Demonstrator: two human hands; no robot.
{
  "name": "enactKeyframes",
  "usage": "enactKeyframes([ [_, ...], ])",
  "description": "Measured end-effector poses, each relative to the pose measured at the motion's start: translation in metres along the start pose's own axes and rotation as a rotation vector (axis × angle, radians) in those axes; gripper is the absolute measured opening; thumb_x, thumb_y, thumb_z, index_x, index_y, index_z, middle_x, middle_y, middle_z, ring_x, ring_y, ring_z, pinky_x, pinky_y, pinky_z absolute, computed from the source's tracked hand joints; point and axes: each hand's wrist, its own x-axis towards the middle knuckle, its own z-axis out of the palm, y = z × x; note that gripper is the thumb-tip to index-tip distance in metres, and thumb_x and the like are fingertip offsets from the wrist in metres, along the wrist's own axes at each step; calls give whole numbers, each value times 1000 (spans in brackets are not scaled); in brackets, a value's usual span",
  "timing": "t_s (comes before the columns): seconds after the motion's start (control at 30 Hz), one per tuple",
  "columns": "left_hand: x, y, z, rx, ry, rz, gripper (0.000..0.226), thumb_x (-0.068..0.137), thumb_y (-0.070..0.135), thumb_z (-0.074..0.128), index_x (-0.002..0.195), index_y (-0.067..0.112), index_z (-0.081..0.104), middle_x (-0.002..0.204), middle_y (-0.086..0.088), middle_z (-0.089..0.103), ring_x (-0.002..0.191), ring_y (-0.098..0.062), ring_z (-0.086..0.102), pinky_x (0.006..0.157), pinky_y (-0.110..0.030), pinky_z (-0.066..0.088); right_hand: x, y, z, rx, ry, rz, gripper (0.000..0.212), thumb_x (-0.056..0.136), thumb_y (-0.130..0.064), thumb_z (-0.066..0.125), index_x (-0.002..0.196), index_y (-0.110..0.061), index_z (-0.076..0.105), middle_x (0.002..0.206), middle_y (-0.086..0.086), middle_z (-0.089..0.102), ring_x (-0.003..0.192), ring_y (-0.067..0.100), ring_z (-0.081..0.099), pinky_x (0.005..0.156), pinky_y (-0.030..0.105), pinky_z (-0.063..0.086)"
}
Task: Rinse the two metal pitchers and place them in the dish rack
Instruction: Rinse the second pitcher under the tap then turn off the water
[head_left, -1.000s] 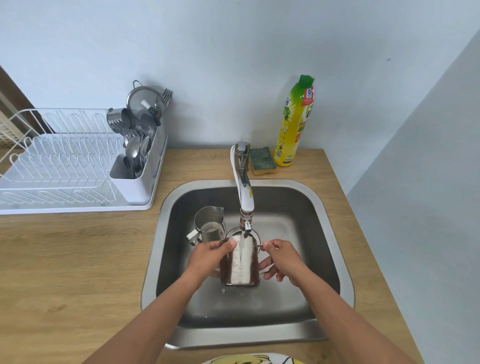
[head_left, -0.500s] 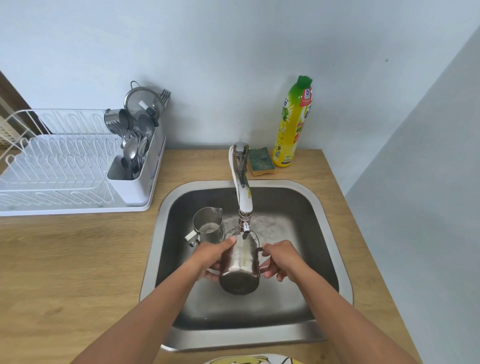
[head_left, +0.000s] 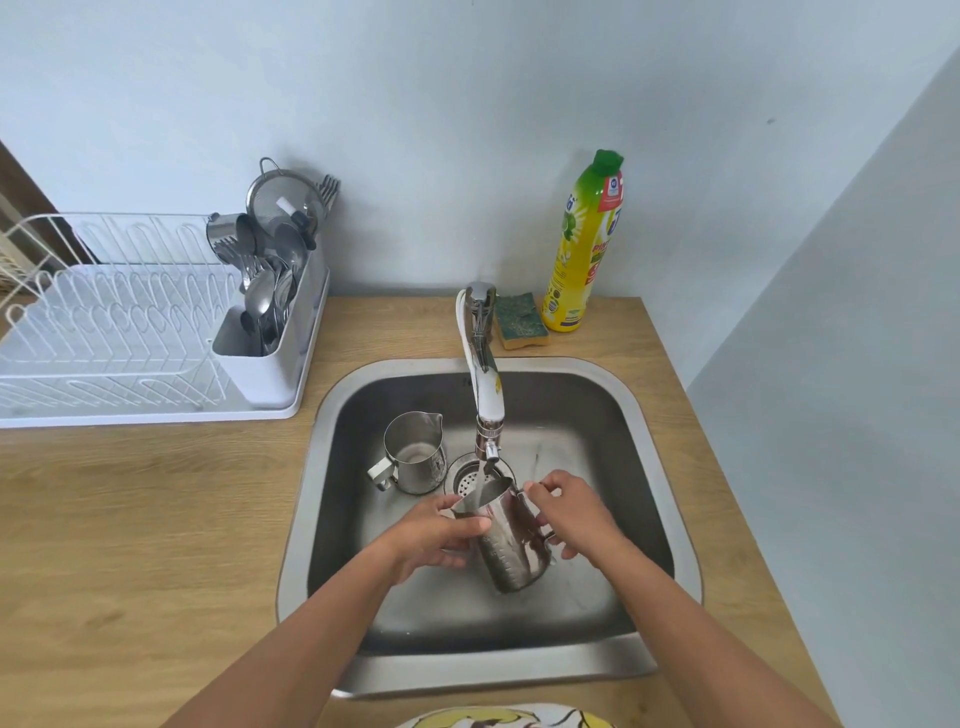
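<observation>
I hold a metal pitcher (head_left: 511, 545) over the steel sink (head_left: 644, 415), tilted with its mouth toward the faucet (head_left: 485, 395). A thin stream of water runs from the spout onto its rim. My left hand (head_left: 431, 535) grips its left side near the rim. My right hand (head_left: 569, 514) grips its handle side. A second metal pitcher (head_left: 415, 457) stands upright on the sink floor to the left, apart from both hands. The white dish rack (head_left: 119, 332) sits on the counter at the left.
A cutlery holder (head_left: 270, 322) full of spoons, forks and a strainer fills the rack's right end. A sponge (head_left: 519, 319) and a yellow dish-soap bottle (head_left: 584, 249) stand behind the sink. A wall closes in on the right. The wooden counter (head_left: 130, 545) extends left.
The held pitcher has tipped from under the full stream to a lower, tilted position nearer me. The water flow has thinned.
</observation>
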Motion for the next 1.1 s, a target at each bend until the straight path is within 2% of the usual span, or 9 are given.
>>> enactKeyframes([
  [0.17,1,3,9,21,-57,24,50,74,8,82,117,15,58,101,-3,73,96,-21,70,79,-36,58,-4,-4,-10,-95,78,-91,23,86,-50,52,90,-28,58,77,-2,70,71,19,66,67,35,57],
  [0.27,4,4,15,10,-32,67,66,69,0,83,126,12,52,102,-8,71,91,-19,71,75,-33,59,-7,-5,-13,-96,95,-130,20,88,-46,55,89,-26,59,76,-6,67,77,19,64,68,31,46],
  [0.43,2,9,25,73,131,299,66,61,-7,82,108,30,55,106,-2,66,100,-22,66,90,-32,54,-7,-2,-13,15,111,-211,13,92,-32,58,88,-20,61,84,-4,66,78,16,61,66,30,45],
  [0.5,-1,14,26,112,196,362,72,62,-7,83,110,36,51,108,4,64,104,-19,64,86,-20,52,-4,2,-11,83,108,-236,12,93,-27,58,85,-18,59,85,0,65,74,16,58,63,29,43],
  [0.6,-9,21,28,217,299,465,74,66,-3,83,109,44,45,108,17,56,97,3,55,76,-3,42,3,9,-5,246,80,-235,11,94,-21,58,87,-12,60,83,3,62,75,19,56,67,31,45],
  [0.7,-14,24,23,368,417,521,79,63,10,87,116,48,42,116,17,49,107,-2,51,91,-17,39,11,12,3,434,26,-191,9,97,-13,54,92,-7,60,95,6,63,86,19,60,88,41,54],
  [0.77,-16,23,18,442,467,545,80,61,17,88,121,46,44,121,16,48,113,-6,52,95,-25,44,13,10,9,552,-38,-169,13,99,-8,50,89,-8,57,106,8,63,93,19,61,93,39,54],
  [0.87,-20,21,11,521,521,579,84,59,26,89,130,39,46,130,15,51,119,-6,51,101,-33,48,15,9,21,649,-118,-157,17,101,-6,46,87,-11,56,110,12,63,101,23,62,91,37,55],
  [1.1,-40,18,-1,588,570,612,85,58,30,89,131,36,47,133,14,52,119,-8,53,100,-32,47,14,3,34,639,-216,-155,17,102,-7,43,92,-10,56,99,13,64,93,24,64,87,42,58],
])
